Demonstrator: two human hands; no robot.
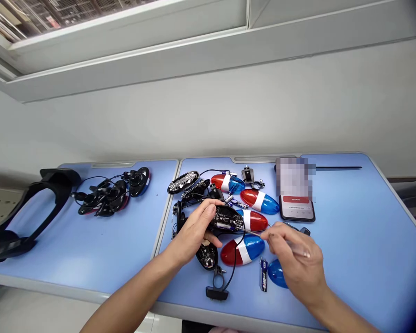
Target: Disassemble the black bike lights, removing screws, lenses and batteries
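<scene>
My left hand (196, 231) grips a black oval light housing (227, 213) with its circuit board facing up and a battery seated in it. In my right hand (298, 263) is a thin screwdriver (301, 250) with a clear handle; its shaft reaches across to the right end of the housing. Whether the tip touches is too small to tell. Beneath and beside the housing lie red, white and blue plastic covers (242, 250). A loose battery (264, 276) and a partly hidden blue cover (277, 273) are near my right wrist. A cable runs down to a black clamp (217, 293).
A smartphone (298, 212) lies on the blue table (353, 240), with a thin black rod (339, 167) behind it. More opened housings (183, 182) sit behind my left hand. On the left table are assembled lights (116, 196) with tangled cables and a black frame (38, 236).
</scene>
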